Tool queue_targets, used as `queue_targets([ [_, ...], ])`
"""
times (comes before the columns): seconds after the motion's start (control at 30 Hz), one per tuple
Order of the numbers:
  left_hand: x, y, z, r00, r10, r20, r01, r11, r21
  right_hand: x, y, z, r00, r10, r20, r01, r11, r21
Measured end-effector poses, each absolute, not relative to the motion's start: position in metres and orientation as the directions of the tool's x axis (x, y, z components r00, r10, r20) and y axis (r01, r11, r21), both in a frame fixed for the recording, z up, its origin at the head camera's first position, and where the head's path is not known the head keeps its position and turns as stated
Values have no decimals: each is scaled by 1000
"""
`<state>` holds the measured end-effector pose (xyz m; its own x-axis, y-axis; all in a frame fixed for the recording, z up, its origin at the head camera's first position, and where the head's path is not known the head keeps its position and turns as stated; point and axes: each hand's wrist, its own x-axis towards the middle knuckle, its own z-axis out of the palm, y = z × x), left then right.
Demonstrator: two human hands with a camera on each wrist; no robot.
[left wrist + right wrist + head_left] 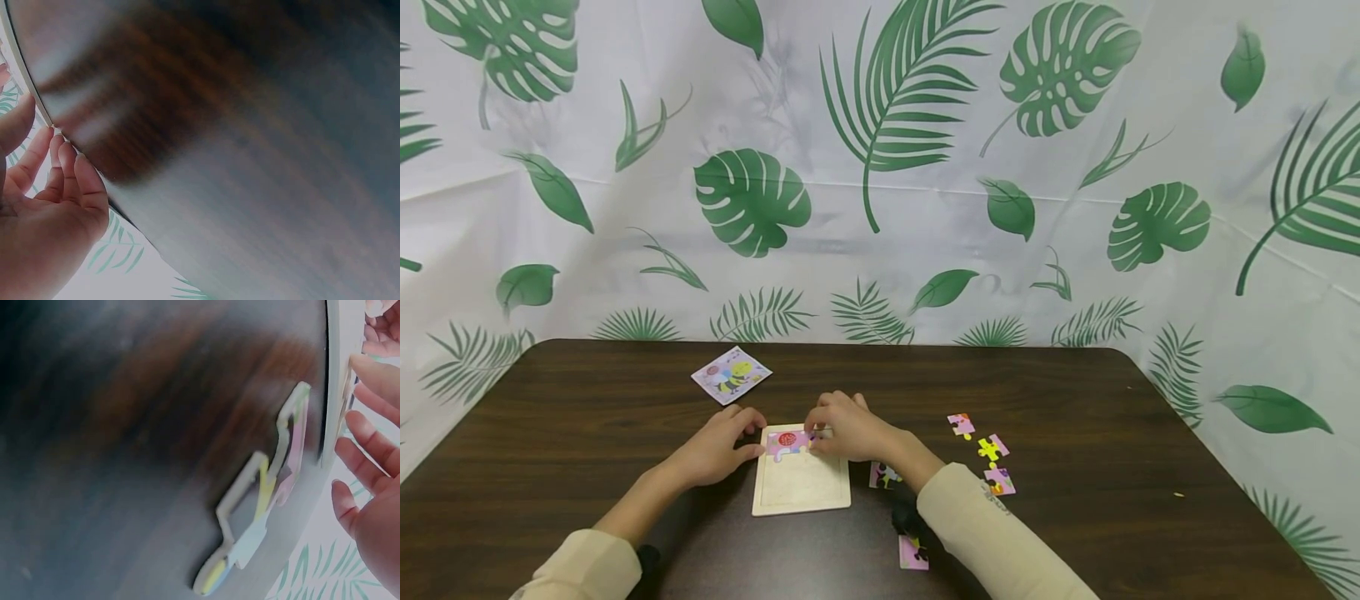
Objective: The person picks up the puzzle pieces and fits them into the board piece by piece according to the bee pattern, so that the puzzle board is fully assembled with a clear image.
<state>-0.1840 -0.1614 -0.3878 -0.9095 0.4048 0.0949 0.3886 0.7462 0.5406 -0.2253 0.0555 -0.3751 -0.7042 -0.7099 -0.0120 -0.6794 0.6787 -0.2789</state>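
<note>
A square wooden tray [801, 490] lies on the table with joined pink puzzle pieces [781, 446] in its upper left part. At its left edge, my left hand [718, 446] holds the rim between thumb and fingers; the left wrist view shows this hand [59, 215] against the tray rim [22, 69]. My right hand [853, 429] pinches a small puzzle piece [813, 436] at the upper right of the tray, the piece mostly hidden by the fingers. In the right wrist view, the fingers of this hand [381, 506] are bent close to the tray edge [337, 356].
Right of the tray lie loose pieces: one by the right wrist [883, 476], one nearer the front edge [913, 553], and several farther right, including a yellow one [991, 449]. A bee picture card [732, 375] lies behind the tray, to the left. A leaf-patterned cloth [880, 267] hangs behind the table.
</note>
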Motion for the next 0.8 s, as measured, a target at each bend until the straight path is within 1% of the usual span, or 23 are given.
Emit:
queue_targets([
  [0.47,-184,-161,-386,-905,415,93,397,745,536,-227,57,-372,-700,-714,-14,-682,674,-284],
  [0.8,-183,-161,-388,-901,420,108,409,739,536,-230,70,-368,-695,-718,-33,-657,654,-374],
])
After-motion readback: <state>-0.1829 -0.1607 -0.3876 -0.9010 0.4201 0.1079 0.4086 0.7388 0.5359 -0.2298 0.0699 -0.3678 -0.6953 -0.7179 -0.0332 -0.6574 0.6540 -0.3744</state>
